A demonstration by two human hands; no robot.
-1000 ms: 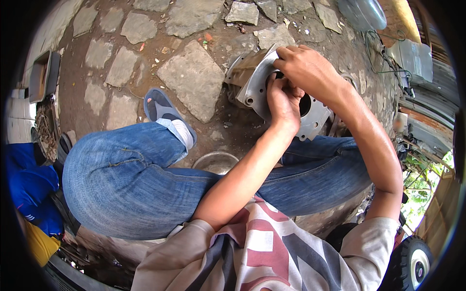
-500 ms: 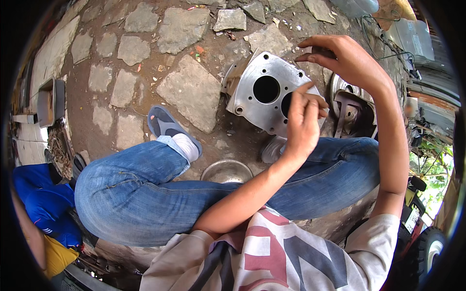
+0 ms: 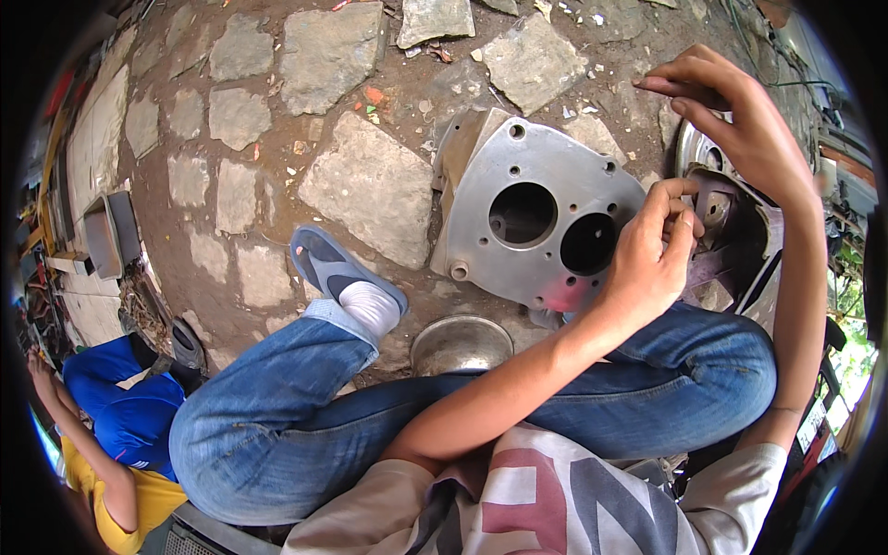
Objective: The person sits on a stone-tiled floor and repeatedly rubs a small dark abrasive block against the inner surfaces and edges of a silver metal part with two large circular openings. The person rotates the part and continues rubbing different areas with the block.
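Note:
An aluminium housing (image 3: 546, 171) with a flat plate, two large dark bores and smaller bolt holes stands on the stones before my crossed legs. My left hand (image 3: 652, 254) is at the plate’s right edge, its fingers curled together; whether it touches the plate or holds something small is unclear. My right hand (image 3: 717, 111) is raised to the upper right of the housing, fingers loosely bent and apart, holding nothing. Right of the housing lies a dark metal part (image 3: 740, 245), partly behind my hands, with a silver round part (image 3: 698, 148).
A steel bowl (image 3: 458, 342) sits between my legs. At left are a metal tray (image 3: 106, 236) and another person (image 3: 120, 412) in blue and yellow clothing, one arm raised. Uneven paving stones (image 3: 361, 185) cover the ground; scrap items line the right side.
Both hands have left the bores, where they were together a second ago, and moved rightward, the right one higher. The plate’s face and the parts to its right show more fully.

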